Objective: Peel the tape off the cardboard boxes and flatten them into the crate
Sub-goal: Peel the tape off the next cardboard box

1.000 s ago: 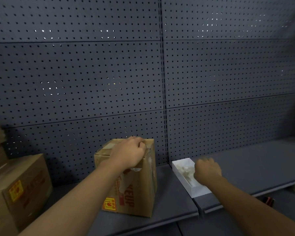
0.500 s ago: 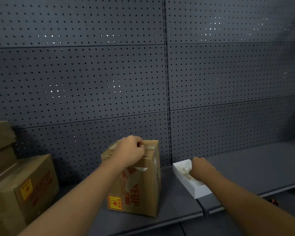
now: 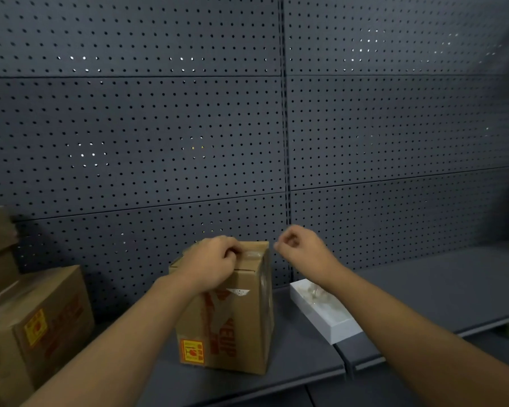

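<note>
**Taped box on the shelf, one hand on top, other hand hovering**

So the cardboard box (image 3: 232, 315) is a plain brown corrugated cube-ish thing with red lettering and a yellow handling sticker low on its front. It stands upright on the dark grey shelf (image 3: 300, 356), close to the front lip. Glossy clear tape (image 3: 254, 255) runs across the top seam and down the right side, a bit wrinkly where it catches the light.

Behind everything is a matte grey pegboard (image 3: 159, 127) full of small round holes. Off to the left sit more brown boxes (image 3: 39, 324), stacked, well apart from the main one. Just right of the box there's a shallow white tray (image 3: 332, 327) with crumpled clear stuff in it, lying at an angle over the gap between two shelf sections. Past the tray the shelf runs on bare to the right.

The left hand (image 3: 215, 262) rests on the box top, fingers curled down against the tape near the seam. The right hand (image 3: 299, 245) is up in the air beside the box's top right corner, not touching it, fingers curled in with thumb meeting fingertip. Can't tell if it's pinching anything.
</note>
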